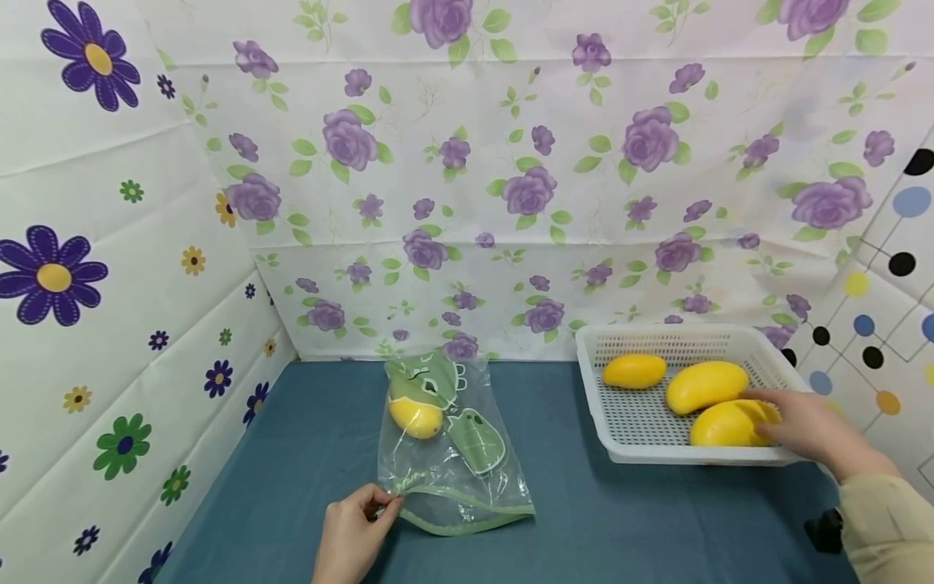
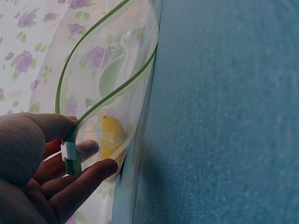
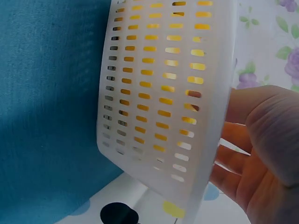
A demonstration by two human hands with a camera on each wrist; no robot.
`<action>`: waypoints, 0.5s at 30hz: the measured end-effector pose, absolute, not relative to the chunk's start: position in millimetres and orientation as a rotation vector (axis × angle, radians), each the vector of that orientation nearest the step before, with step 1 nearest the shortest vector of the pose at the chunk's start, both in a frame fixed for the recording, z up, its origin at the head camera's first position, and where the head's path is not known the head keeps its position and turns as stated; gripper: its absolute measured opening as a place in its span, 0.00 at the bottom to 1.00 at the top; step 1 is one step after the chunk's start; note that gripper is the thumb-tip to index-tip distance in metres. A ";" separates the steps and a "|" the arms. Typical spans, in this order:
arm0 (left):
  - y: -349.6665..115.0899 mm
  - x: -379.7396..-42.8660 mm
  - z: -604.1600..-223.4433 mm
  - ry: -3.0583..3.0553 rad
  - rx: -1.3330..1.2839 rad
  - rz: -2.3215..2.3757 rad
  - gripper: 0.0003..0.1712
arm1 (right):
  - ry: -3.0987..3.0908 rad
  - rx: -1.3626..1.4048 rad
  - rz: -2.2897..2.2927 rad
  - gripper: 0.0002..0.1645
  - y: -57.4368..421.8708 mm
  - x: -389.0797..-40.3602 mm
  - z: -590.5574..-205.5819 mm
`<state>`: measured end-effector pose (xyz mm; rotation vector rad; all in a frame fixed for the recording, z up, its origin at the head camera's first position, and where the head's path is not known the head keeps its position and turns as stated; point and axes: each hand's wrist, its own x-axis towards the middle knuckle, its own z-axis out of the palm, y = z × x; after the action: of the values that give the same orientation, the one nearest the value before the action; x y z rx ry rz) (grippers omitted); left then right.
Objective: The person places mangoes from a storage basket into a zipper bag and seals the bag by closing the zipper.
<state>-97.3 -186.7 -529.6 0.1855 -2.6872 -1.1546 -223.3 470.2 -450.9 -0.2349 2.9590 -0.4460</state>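
A clear zip bag (image 1: 467,487) with green cartoon print and a green zip edge lies on the blue table. One yellow mango (image 1: 417,418) is inside it, near its far end. My left hand (image 1: 357,527) pinches the left corner of the bag's mouth, by a white slider (image 2: 68,151); the mouth gapes in the left wrist view. At right, my right hand (image 1: 813,426) reaches over the rim of a white basket (image 1: 609,450), its thumb and fingers round the right end of the nearest mango (image 1: 726,423). The basket wall hides the fingertips in the right wrist view.
Two more mangoes, one in the middle (image 1: 706,388) and one at the back left (image 1: 633,371), lie in the basket. Flowered cloth (image 1: 467,203) hangs behind and at the left, dotted cloth at the right. A small black object (image 1: 826,531) shows by the right sleeve.
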 end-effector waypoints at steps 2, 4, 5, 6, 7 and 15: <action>-186.5 -97.3 -530.0 -2.688 0.185 -1.158 0.12 | 2.958 -0.247 -0.436 0.38 469.7 -224.0 -450.7; -186.4 -97.3 -530.2 -2.690 0.187 -1.164 0.12 | 2.954 -0.247 -0.440 0.39 469.4 -225.3 -451.9; -186.3 -97.3 -530.3 -2.690 0.187 -1.167 0.12 | 2.948 -0.243 -0.442 0.40 469.5 -226.1 -452.4; -186.3 -97.3 -530.3 -2.690 0.187 -1.170 0.12 | 2.941 -0.243 -0.440 0.41 469.6 -227.1 -452.9; -186.2 -97.2 -530.4 -2.689 0.189 -1.173 0.12 | 2.928 -0.242 -0.443 0.41 470.0 -228.3 -453.3; -186.0 -97.7 -531.0 -2.695 0.190 -1.179 0.11 | 2.866 -0.241 -0.435 0.47 474.0 -237.4 -465.0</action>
<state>-97.7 -186.0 -531.0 0.1898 -2.6954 -1.1791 -237.4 474.0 -465.0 -0.2408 2.8661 -0.4351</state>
